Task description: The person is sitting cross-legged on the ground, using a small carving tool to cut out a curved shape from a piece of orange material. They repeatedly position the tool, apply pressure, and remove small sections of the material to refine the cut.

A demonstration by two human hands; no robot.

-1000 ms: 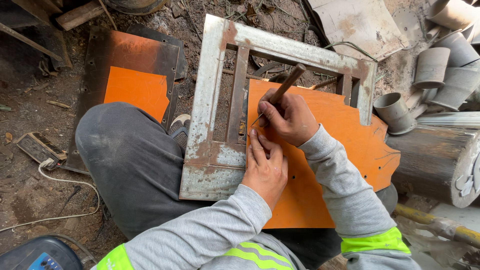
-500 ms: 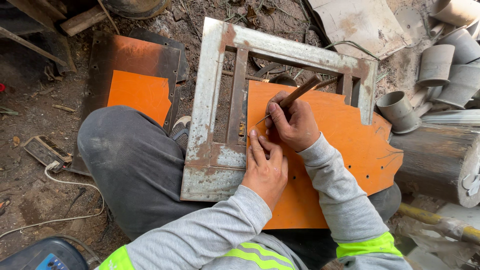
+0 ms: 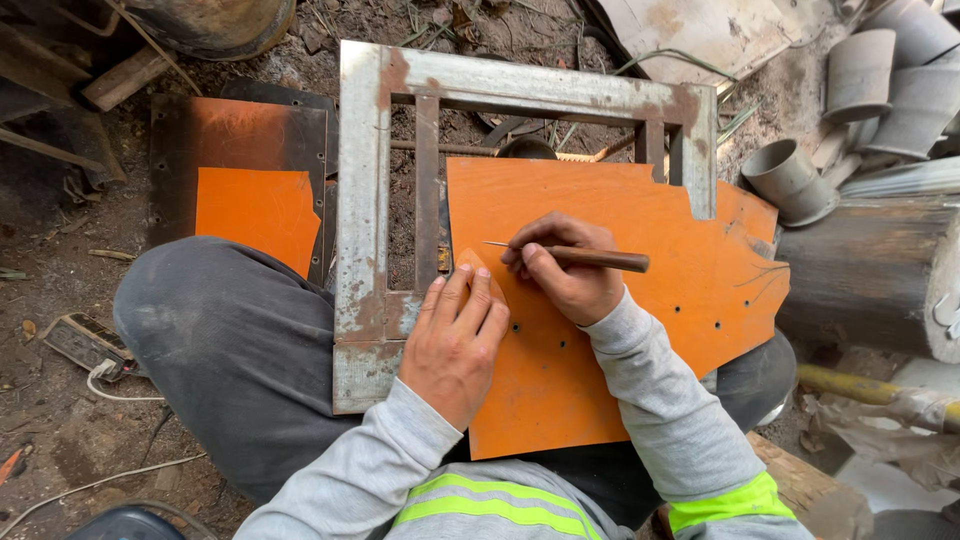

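1 large flat orange sheet with an irregular cut outline point(image 3: 620, 330) lies across the person's lap, its upper edge tucked under 1 rusty grey rectangular metal frame with inner bars point(image 3: 362, 210) that rests on the left knee and the ground. About 5 small round holes dot the sheet's middle and right part. A 2nd, smaller orange sheet piece point(image 3: 255, 212) lies on 1 dark rusted metal plate point(image 3: 240, 130) to the left, well apart from both hands.

The right hand point(image 3: 565, 270) is clenched around 1 thin scribing tool with a brown wooden handle and a metal point point(image 3: 580, 256); the handle juts out to the right and the point rests on the large sheet just beside the frame's inner bar. The left hand point(image 3: 455, 340) lies flat and released, fingers spread, pressing down where the sheet's left edge meets the frame's lower corner. Its fingertips sit just below the tool's point, near the right hand, so the sheet is under both hands.

At the upper right stand about 4 short grey pipe sections point(image 3: 860, 90), grouped together, beside 1 thick grey cylinder point(image 3: 870, 270) lying on its side. 1 small dirty rectangular box with a white cable point(image 3: 85, 345) sits on the dirt at the left.
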